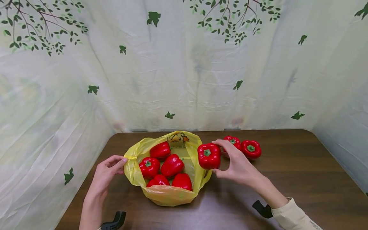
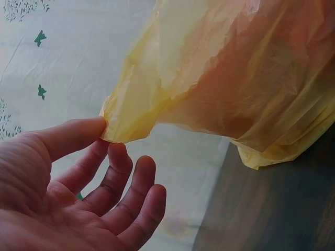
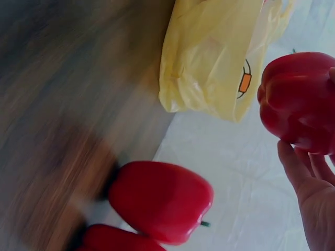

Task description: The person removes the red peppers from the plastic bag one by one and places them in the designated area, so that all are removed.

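Note:
A yellow plastic bag stands with its mouth wide on the table, several red bell peppers lying inside. My left hand pinches the bag's left rim between thumb and forefinger; the left wrist view shows the yellow film at the fingertips, the other fingers loosely bent. Just beside the bag's right rim, my right hand grips a red bell pepper, its green stem facing the head camera. The right wrist view has that held pepper raised off the table, partly cut by the frame edge.
Two more red bell peppers sit behind the right hand; the right one shows fully, the other is partly hidden. Brown wooden table runs underneath. A pale curtain with leaf prints hangs behind and at the sides.

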Demonstrator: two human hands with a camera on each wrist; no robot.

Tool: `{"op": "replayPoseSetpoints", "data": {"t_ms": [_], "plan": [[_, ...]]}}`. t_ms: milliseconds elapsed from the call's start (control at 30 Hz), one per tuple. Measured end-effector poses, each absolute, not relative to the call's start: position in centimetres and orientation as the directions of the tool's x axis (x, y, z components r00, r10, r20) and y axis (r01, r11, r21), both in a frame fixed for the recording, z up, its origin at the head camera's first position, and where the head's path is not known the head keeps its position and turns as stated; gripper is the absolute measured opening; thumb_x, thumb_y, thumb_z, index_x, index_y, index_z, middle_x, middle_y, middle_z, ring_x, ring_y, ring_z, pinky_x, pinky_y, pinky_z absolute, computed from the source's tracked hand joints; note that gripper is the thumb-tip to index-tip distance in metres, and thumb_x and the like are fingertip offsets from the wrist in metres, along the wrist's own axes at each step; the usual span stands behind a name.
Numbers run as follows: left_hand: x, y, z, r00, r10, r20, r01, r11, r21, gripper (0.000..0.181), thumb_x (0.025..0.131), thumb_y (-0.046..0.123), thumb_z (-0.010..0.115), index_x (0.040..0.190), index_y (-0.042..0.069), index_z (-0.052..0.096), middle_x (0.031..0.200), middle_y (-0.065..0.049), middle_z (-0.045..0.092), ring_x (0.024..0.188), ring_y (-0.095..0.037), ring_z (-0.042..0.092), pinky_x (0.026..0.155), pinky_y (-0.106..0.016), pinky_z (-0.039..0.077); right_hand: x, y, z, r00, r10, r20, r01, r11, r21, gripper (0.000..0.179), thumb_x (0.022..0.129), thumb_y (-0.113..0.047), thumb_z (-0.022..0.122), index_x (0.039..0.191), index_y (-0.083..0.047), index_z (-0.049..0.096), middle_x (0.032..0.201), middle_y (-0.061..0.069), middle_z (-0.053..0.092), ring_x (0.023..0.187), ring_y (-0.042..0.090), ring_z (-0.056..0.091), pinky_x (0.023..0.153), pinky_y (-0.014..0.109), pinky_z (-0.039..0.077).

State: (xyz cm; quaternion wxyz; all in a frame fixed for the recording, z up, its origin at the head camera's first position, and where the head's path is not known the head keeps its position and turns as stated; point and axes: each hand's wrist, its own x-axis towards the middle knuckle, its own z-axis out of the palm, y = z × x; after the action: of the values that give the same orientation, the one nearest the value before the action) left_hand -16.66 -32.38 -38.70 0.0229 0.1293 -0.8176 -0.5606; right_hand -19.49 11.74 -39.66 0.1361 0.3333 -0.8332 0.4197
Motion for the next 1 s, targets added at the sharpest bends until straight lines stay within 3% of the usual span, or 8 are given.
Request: {"op": "replayPoseSetpoints", "data": {"t_ms": [267, 667, 833, 1000], "plan": [[-16.7, -32.2, -38.6, -0.965, -0.241, -0.105, -0.185, 0.337, 0.923, 0.039, 0.093, 0.036, 0.068, 0.113, 0.002, 0.065, 0.098, 0.003, 0.064, 0.085, -0.014, 0.060, 0.078, -0.029, 0.055, -18.8, 13.8, -39.4, -0.757, -0.413, 0.506, -0.653, 0.479, -0.586, 0.092, 0.059, -0.010, 0.090, 0.138, -0.018, 0.044, 0.134, -0.006, 0.048, 0.120, 0.012, 0.048, 0.084, 0.037, 0.055], [-16.7, -32.4, -38.7, -0.957, -0.263, -0.125, -0.209, 0.321, 0.924, 0.039, 0.093, 0.034, 0.069, 0.114, 0.002, 0.066, 0.097, 0.004, 0.063, 0.084, -0.013, 0.059, 0.075, -0.027, 0.055, -18.0, 18.1, -39.9, -0.859, -0.358, 0.366, -0.498, 0.415, -0.761, 0.088, 0.062, -0.004, 0.090, 0.136, -0.023, 0.047, 0.128, -0.004, 0.051, 0.111, 0.020, 0.057, 0.085, 0.029, 0.054], [-16.6, -32.4, -38.7, -0.956, -0.266, -0.127, -0.211, 0.317, 0.925, 0.038, 0.093, 0.034, 0.069, 0.113, 0.002, 0.066, 0.097, 0.004, 0.063, 0.085, -0.013, 0.059, 0.076, -0.027, 0.055, -17.8, 19.9, -39.7, -0.867, -0.350, 0.355, -0.489, 0.454, -0.745, 0.087, 0.062, -0.004, 0.090, 0.136, -0.022, 0.048, 0.129, -0.003, 0.052, 0.105, 0.021, 0.060, 0.085, 0.028, 0.054], [-16.7, -32.5, -38.7, -0.960, -0.258, -0.104, -0.186, 0.316, 0.930, 0.037, 0.093, 0.033, 0.069, 0.112, 0.002, 0.067, 0.096, 0.004, 0.063, 0.084, -0.012, 0.060, 0.076, -0.028, 0.055, -17.5, 21.8, -39.5, -0.875, -0.336, 0.348, -0.476, 0.465, -0.747, 0.090, 0.063, -0.002, 0.090, 0.139, -0.021, 0.047, 0.132, -0.004, 0.052, 0.111, 0.017, 0.057, 0.087, 0.023, 0.051]]}}
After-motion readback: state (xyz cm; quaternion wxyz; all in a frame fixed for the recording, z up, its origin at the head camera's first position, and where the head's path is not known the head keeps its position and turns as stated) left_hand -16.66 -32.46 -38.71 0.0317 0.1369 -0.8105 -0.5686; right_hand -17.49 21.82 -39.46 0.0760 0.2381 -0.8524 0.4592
